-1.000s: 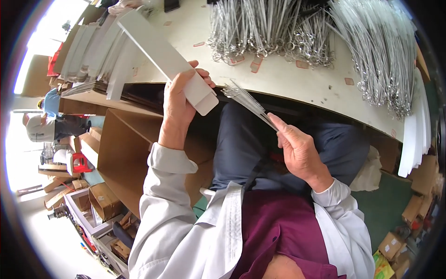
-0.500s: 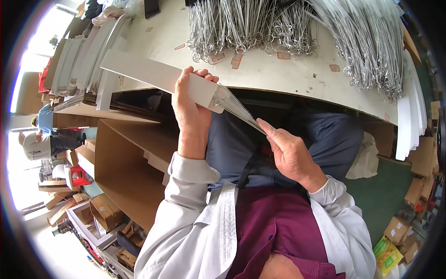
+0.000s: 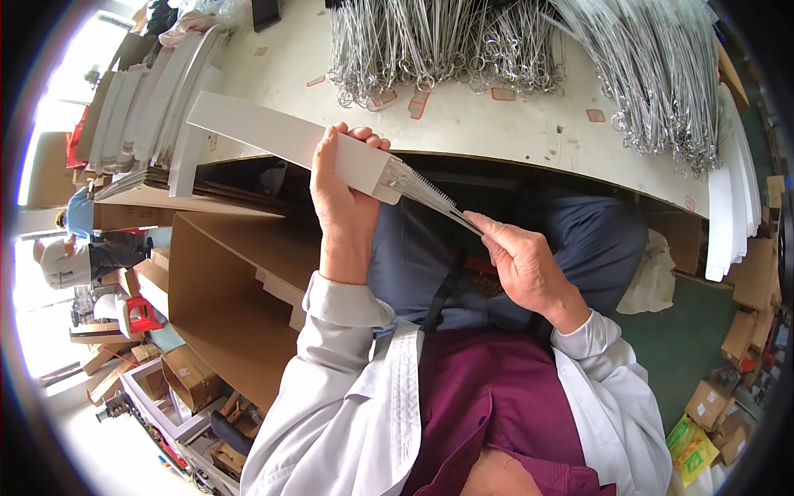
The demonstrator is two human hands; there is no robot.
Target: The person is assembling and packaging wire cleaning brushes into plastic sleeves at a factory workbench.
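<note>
My left hand point(image 3: 341, 198) is wrapped round a long, flat white box point(image 3: 265, 132), its thumb on top and its fingers over the far side. From the box's right end sticks a bundle of thin metal wire rods point(image 3: 422, 188) with a ridged upper edge. Part of the bundle lies inside the box and is hidden. My right hand point(image 3: 529, 264) pinches the bundle's outer end between thumb and fingers. Both hands are above my lap, by the table's near edge.
Several heaps of metal wire rods with ring ends point(image 3: 405, 50) lie along the table's point(image 3: 289, 62) far side. White flat boxes point(image 3: 141, 107) are stacked at left, others point(image 3: 728, 207) at right. A large open cardboard box point(image 3: 223, 306) stands left of my legs.
Both hands have shifted very slightly to the right with the box and the rods. The rods' ridged edge now looks more evenly lined up. Both grips are unchanged.
</note>
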